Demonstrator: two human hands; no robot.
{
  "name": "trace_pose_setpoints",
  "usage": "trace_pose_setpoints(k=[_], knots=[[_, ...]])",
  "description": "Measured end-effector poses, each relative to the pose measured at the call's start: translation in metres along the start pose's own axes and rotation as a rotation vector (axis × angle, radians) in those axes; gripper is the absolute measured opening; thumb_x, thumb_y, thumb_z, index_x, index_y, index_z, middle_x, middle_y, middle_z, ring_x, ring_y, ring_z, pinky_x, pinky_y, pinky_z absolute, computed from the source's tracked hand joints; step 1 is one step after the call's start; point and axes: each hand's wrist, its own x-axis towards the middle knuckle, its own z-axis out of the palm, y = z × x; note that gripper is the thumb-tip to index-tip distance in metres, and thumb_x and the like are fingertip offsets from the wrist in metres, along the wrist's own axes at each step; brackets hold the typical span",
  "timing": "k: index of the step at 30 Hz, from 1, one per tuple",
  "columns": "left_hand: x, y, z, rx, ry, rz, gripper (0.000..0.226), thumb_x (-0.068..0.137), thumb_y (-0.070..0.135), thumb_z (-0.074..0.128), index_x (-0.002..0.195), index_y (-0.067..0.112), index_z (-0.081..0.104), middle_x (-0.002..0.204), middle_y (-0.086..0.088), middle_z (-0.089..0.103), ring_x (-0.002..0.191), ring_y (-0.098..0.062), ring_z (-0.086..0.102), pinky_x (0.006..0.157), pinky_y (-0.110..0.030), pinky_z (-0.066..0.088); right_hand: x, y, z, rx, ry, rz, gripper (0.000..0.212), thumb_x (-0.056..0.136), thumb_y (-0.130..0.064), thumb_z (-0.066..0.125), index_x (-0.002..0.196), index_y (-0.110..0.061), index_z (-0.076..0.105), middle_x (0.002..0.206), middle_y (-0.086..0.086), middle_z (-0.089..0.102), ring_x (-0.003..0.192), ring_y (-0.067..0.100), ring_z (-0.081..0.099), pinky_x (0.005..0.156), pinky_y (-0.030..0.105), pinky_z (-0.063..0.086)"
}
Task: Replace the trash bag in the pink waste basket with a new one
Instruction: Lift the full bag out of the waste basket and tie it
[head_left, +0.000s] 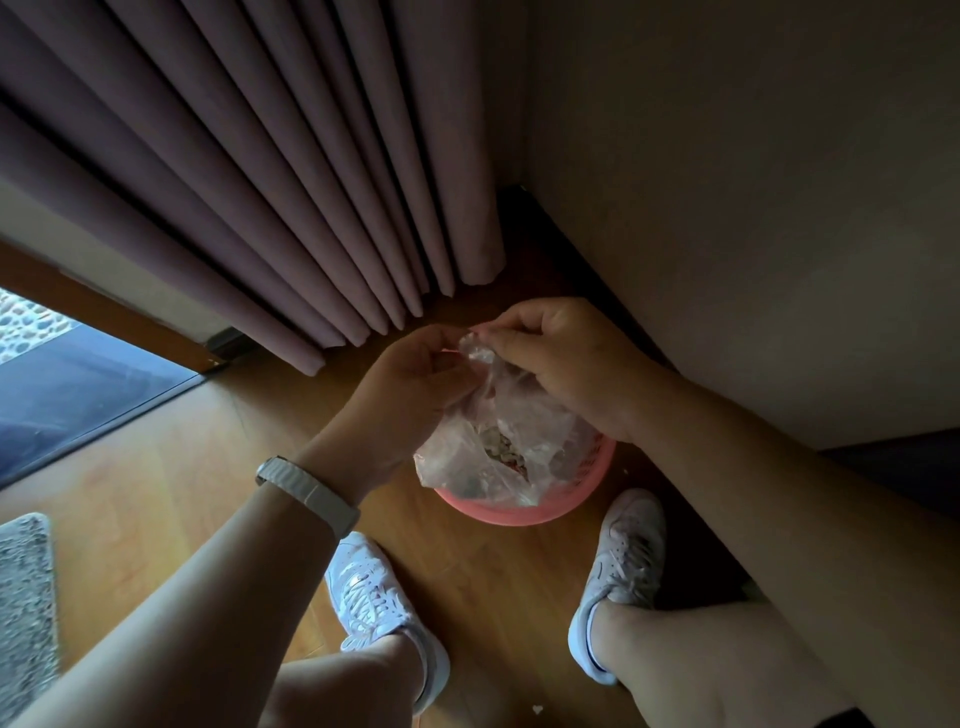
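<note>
Head view: both hands pinch the gathered top of the clear trash bag (498, 441) — left hand (415, 384), right hand (561, 358). Bag, holding refuse, sits in the pink waste basket (519, 512) on wood floor (182, 467) between two white sneakers.

I see the round pink plastic waste basket (524, 512) on the wooden floor (171, 499) between my two white sneakers, pleated curtain (270, 171) behind it, plain wall (753, 208) right, clear plastic trash bag (498, 441) inside, grey rug (23, 613) far left.
</note>
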Motion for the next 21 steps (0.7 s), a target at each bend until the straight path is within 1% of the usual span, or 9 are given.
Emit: trace_pose_setpoints(k=[1,2,5,8,11,13,15,18,21], knots=[[0.0003,-0.0009,-0.001,-0.006,0.032,0.0,0.034,0.081,0.014,0.066,0.11,-0.003,0.058,0.095,-0.031,0.066,0.083,-0.035,0.063,0.081,-0.049,0.05,-0.0001,-0.0002,-0.0012,0.0,-0.035,-0.004,0.016,0.093,-0.027,0.061,0.098,-0.017,0.072,0.091,0.012,0.072,0.086,0.023,0.07,0.08,0.043,0.058],[0.0001,-0.0009,-0.0017,-0.017,0.058,0.005,0.032,0.08,0.014,0.066,0.106,-0.002,0.058,0.094,-0.032,0.065,0.083,-0.036,0.061,0.08,-0.05,0.048,-0.0009,-0.0007,-0.0024,-0.018,-0.074,-0.02,0.016,0.093,-0.029,0.06,0.101,-0.02,0.071,0.092,0.007,0.073,0.089,0.019,0.07,0.082,0.04,0.059],[-0.001,0.0006,-0.0033,-0.055,0.078,0.019,0.019,0.083,0.007,0.067,0.1,0.004,0.059,0.086,-0.022,0.063,0.079,-0.035,0.057,0.073,-0.045,0.046,-0.0035,-0.0017,-0.0036,-0.125,-0.147,-0.117,0.019,0.088,-0.026,0.067,0.107,-0.029,0.068,0.097,-0.007,0.071,0.093,0.006,0.067,0.082,0.03,0.057],[-0.0026,0.0027,-0.0012,-0.089,0.064,0.031,0.017,0.082,0.007,0.066,0.097,0.005,0.058,0.085,-0.023,0.06,0.077,-0.033,0.054,0.067,-0.04,0.045,-0.0031,-0.0005,-0.0024,-0.146,-0.081,-0.177,0.017,0.088,-0.018,0.068,0.104,-0.022,0.07,0.094,-0.006,0.071,0.091,0.004,0.067,0.08,0.025,0.057],[-0.002,0.0024,-0.0004,-0.144,0.042,0.023,0.021,0.082,0.011,0.063,0.101,0.004,0.056,0.089,-0.023,0.06,0.078,-0.032,0.057,0.068,-0.039,0.048,-0.0017,0.0001,0.0003,-0.165,-0.019,-0.204,0.013,0.09,-0.021,0.066,0.101,-0.018,0.071,0.091,-0.006,0.072,0.088,0.003,0.067,0.077,0.02,0.056],[-0.0016,0.0022,0.0,-0.18,0.041,0.029,0.013,0.084,0.01,0.06,0.095,0.005,0.056,0.087,-0.019,0.06,0.074,-0.028,0.059,0.066,-0.037,0.05,-0.0004,0.0015,0.0015,-0.161,0.015,-0.209,0.01,0.091,-0.021,0.064,0.097,-0.016,0.071,0.088,-0.004,0.072,0.085,0.005,0.068,0.071,0.018,0.056],[-0.0009,0.0026,0.0015,-0.225,0.051,0.037,0.003,0.088,0.009,0.058,0.086,0.009,0.056,0.083,-0.015,0.061,0.071,-0.023,0.06,0.062,-0.033,0.052,0.0013,0.0024,0.0015,-0.156,0.055,-0.195,0.01,0.092,-0.023,0.064,0.093,-0.016,0.07,0.082,-0.002,0.071,0.078,0.01,0.068,0.066,0.02,0.056],[-0.0003,0.0038,0.004,-0.33,0.054,0.047,0.012,0.093,0.004,0.05,0.083,0.009,0.055,0.081,-0.012,0.062,0.071,-0.022,0.062,0.061,-0.031,0.054,0.0032,0.0033,0.0,-0.1,0.102,-0.151,0.009,0.092,-0.021,0.062,0.093,-0.015,0.069,0.08,0.0,0.071,0.074,0.013,0.068,0.063,0.024,0.056],[-0.0009,0.0053,0.0035,-0.391,0.04,0.06,0.018,0.094,0.002,0.046,0.082,0.011,0.055,0.082,-0.009,0.062,0.076,-0.021,0.061,0.067,-0.032,0.055,0.0059,0.005,-0.0025,-0.049,0.13,-0.101,0.01,0.095,-0.02,0.059,0.092,-0.014,0.066,0.077,0.0,0.069,0.067,0.009,0.065,0.061,0.021,0.053]])
